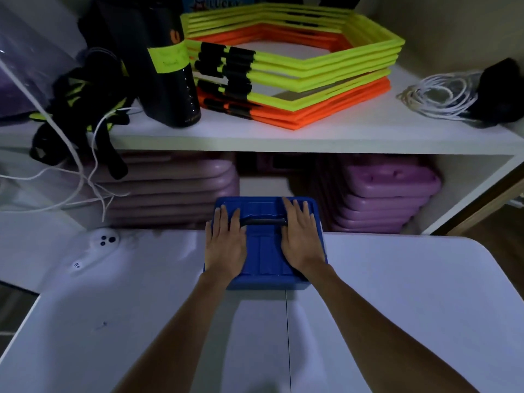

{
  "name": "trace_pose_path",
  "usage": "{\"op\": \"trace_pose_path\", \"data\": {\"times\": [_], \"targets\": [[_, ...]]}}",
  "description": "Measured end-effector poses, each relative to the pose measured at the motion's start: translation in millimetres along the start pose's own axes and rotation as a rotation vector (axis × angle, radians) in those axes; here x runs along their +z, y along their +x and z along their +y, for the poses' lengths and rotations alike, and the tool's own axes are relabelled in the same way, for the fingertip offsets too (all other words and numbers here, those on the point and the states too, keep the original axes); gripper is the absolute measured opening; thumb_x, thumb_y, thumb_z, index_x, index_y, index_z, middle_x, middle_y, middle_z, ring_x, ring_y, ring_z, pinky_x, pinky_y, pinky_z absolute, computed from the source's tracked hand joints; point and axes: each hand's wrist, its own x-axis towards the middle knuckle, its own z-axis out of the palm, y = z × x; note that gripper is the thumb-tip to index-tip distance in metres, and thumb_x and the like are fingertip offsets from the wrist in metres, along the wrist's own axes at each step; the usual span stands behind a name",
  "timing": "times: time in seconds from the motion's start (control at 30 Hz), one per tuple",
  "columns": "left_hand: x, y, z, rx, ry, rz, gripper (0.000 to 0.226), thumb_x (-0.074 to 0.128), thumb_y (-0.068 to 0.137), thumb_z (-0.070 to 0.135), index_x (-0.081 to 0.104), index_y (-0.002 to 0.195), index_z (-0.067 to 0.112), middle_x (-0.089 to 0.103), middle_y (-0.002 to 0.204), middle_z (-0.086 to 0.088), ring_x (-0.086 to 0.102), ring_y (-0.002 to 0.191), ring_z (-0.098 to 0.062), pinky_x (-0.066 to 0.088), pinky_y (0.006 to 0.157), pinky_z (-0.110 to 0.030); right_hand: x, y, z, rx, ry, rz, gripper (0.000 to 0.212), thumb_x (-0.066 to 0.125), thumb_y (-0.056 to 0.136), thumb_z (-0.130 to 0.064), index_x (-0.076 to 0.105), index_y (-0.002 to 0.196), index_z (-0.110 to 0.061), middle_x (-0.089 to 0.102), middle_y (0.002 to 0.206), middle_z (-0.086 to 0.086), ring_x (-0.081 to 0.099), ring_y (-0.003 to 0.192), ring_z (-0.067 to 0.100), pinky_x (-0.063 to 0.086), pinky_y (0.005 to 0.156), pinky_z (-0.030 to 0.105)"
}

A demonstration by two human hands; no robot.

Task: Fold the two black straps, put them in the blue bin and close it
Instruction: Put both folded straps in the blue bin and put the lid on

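Pressing down on the blue bin (pixel 265 251), which sits at the table's (pixel 397 293) far edge by the shelf (pixel 283 137), the left hand (pixel 225 245) and right hand (pixel 300 239) lie flat, fingers straight, either side of its black handle (pixel 265 221). The straps aren't visible, presumably inside; closing looks underway, needing firm, even pressure next.

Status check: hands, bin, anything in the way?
Left hand and right hand flat on the blue bin lid, pressing. Lid on; straps not visible. Nothing blocking on the white table.
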Motion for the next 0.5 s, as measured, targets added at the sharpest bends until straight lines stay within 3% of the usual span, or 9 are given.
{"op": "trace_pose_path", "data": {"times": [0.07,0.13,0.23,0.37,0.43,0.5], "targets": [[1.4,0.1,0.4,-0.016,-0.005,-0.012,0.071,0.006,0.095,0.056,0.008,0.152,0.013,0.003,0.16,-0.012,-0.002,0.148,-0.024,-0.001,0.121,-0.04,4.7,3.2,2.4,0.009,-0.001,0.011,0.065,0.034,0.101,-0.019,0.0,0.156,-0.021,0.004,0.164,0.009,-0.006,0.151,0.026,-0.002,0.123,0.039],[1.7,-0.1,1.9,-0.039,-0.037,-0.036,0.077,0.0,0.091,0.062,0.001,0.152,0.014,0.0,0.161,-0.008,-0.006,0.148,-0.02,-0.005,0.12,-0.036,8.8,3.4,2.4,0.024,-0.082,0.01,0.067,0.029,0.103,-0.042,-0.008,0.155,-0.024,-0.001,0.164,0.006,-0.007,0.151,0.027,-0.002,0.123,0.039],[3.3,2.7,2.5,-0.067,-0.009,0.013,0.073,-0.006,0.092,0.055,0.01,0.152,0.016,0.009,0.16,-0.009,0.003,0.148,-0.022,0.005,0.12,-0.039,13.5,1.9,1.3,0.035,-0.262,-0.064,0.072,0.011,0.096,-0.063,-0.017,0.153,-0.029,-0.018,0.162,0.008,-0.016,0.149,0.03,-0.007,0.12,0.041],[5.3,11.6,9.5,-0.095,-0.035,0.093,0.05,0.036,0.099,0.034,0.031,0.147,0.021,0.024,0.155,-0.016,0.019,0.144,-0.031,0.018,0.118,-0.046,15.5,4.4,4.1,0.033,-0.342,-0.086,0.073,-0.004,0.091,-0.064,-0.014,0.154,-0.028,-0.022,0.161,0.01,-0.02,0.147,0.032,-0.01,0.118,0.041],[1.6,12.5,8.3,-0.143,-0.084,0.124,0.06,0.048,0.094,0.038,0.028,0.148,0.021,0.022,0.154,-0.02,0.02,0.141,-0.035,0.017,0.116,-0.05,16.9,2.8,4.8,0.03,-0.34,-0.082,0.073,-0.006,0.09,-0.063,-0.013,0.154,-0.028,-0.02,0.161,0.01,-0.02,0.147,0.032,-0.01,0.118,0.041],[-4.2,14.1,-3.9,-0.31,-0.159,0.099,0.091,0.054,0.082,0.062,0.014,0.151,0.019,0.011,0.156,-0.022,0.013,0.143,-0.038,0.011,0.117,-0.053,17.2,2.1,4.7,0.033,-0.339,-0.073,0.071,-0.005,0.091,-0.062,-0.012,0.154,-0.029,-0.019,0.162,0.01,-0.02,0.147,0.032,-0.009,0.119,0.042]]}}
